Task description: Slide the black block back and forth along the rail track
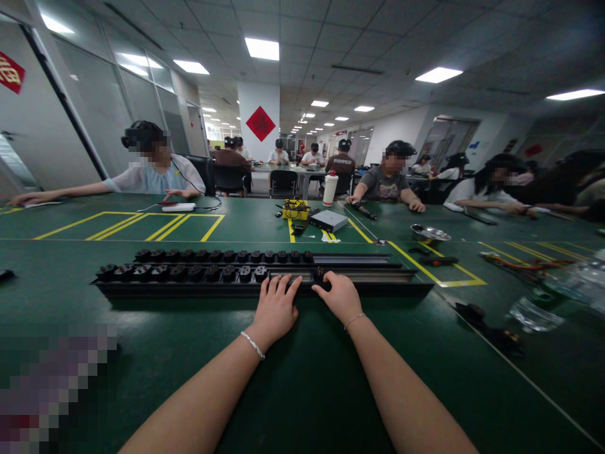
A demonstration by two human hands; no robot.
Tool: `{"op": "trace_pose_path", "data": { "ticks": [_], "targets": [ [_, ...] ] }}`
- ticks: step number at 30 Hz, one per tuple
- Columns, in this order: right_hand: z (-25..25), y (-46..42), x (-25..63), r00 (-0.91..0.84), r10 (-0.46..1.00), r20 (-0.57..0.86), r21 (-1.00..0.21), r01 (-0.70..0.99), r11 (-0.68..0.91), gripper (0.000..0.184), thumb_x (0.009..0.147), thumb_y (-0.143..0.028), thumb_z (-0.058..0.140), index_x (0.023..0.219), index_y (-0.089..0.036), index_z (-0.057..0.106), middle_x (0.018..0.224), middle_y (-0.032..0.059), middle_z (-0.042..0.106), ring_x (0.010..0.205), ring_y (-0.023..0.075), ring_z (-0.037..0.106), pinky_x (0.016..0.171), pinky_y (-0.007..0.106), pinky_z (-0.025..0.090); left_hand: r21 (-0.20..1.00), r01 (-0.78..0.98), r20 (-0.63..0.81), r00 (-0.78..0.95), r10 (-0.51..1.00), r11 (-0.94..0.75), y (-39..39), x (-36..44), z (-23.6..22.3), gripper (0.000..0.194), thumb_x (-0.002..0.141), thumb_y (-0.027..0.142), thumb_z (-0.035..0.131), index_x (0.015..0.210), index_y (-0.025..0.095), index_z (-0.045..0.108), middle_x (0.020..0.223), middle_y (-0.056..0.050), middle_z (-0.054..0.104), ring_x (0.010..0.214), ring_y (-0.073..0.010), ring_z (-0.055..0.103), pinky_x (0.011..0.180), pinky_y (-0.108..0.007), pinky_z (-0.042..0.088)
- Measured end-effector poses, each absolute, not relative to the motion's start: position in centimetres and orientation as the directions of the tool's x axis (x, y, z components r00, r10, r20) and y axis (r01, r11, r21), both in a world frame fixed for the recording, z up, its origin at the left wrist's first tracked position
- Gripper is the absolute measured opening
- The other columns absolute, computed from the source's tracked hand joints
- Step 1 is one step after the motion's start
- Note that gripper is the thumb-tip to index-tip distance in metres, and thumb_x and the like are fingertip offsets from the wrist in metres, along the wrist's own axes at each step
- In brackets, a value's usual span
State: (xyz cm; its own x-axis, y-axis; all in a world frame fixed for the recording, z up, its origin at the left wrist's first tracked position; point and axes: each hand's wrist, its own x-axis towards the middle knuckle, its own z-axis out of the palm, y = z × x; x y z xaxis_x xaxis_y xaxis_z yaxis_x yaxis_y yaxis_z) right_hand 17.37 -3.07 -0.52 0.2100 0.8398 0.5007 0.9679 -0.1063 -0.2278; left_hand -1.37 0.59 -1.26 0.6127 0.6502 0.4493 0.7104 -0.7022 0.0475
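Note:
A long black track (pixel 269 294) lies crosswise in front of me, with a row of round black socket modules (pixel 178 273) along its left part. My left hand (pixel 275 309) rests on the track's middle, fingers spread over its near edge, just right of the last module in the row. To the right, my right hand (pixel 341 295) pinches a single black socket module (pixel 318 274) between thumb and fingers at the track's channel. Behind lies a second black track (pixel 359 259), also filled with modules on its left side and showing a bare channel on its right.
Yellow tape lines mark the green table (pixel 189 353). Farther back are a yellow box (pixel 295 209), a grey box (pixel 328 221) and a white cup (pixel 329 189). On the right are a metal bowl (pixel 429 234) and a plastic bottle (pixel 539 309). Several people sit around.

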Motion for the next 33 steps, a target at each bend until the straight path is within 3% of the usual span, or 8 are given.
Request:
{"op": "trace_pose_path", "data": {
  "ticks": [25, 33],
  "targets": [
    [-0.65, -3.11, 17.37, 0.207, 0.822, 0.530, -0.226, 0.969, -0.098, 0.024, 0.079, -0.045, 0.058, 0.074, -0.023, 0.055, 0.072, 0.0034, 0.064, 0.075, 0.0205, 0.058, 0.079, 0.033, 0.039, 0.038, 0.715, 0.427, 0.620, 0.658, -0.698, 0.56, -1.38, -1.20, 0.063, 0.079, 0.027, 0.053, 0.139, 0.029, 0.035, 0.138, -0.006, 0.045, 0.127, -0.0272, 0.035, 0.110, -0.050, 0.020],
    [-0.84, -3.01, 17.56, 0.223, 0.830, 0.512, -0.230, 0.966, -0.118, 0.028, 0.077, -0.050, 0.059, 0.076, -0.022, 0.055, 0.071, 0.0024, 0.065, 0.075, 0.0200, 0.060, 0.090, 0.036, 0.037, 0.040, 0.717, 0.431, 0.616, 0.660, -0.696, 0.52, -1.34, -1.20, 0.063, 0.078, 0.026, 0.053, 0.139, 0.029, 0.035, 0.138, -0.006, 0.044, 0.128, -0.0267, 0.035, 0.111, -0.049, 0.020]
  ]
}}
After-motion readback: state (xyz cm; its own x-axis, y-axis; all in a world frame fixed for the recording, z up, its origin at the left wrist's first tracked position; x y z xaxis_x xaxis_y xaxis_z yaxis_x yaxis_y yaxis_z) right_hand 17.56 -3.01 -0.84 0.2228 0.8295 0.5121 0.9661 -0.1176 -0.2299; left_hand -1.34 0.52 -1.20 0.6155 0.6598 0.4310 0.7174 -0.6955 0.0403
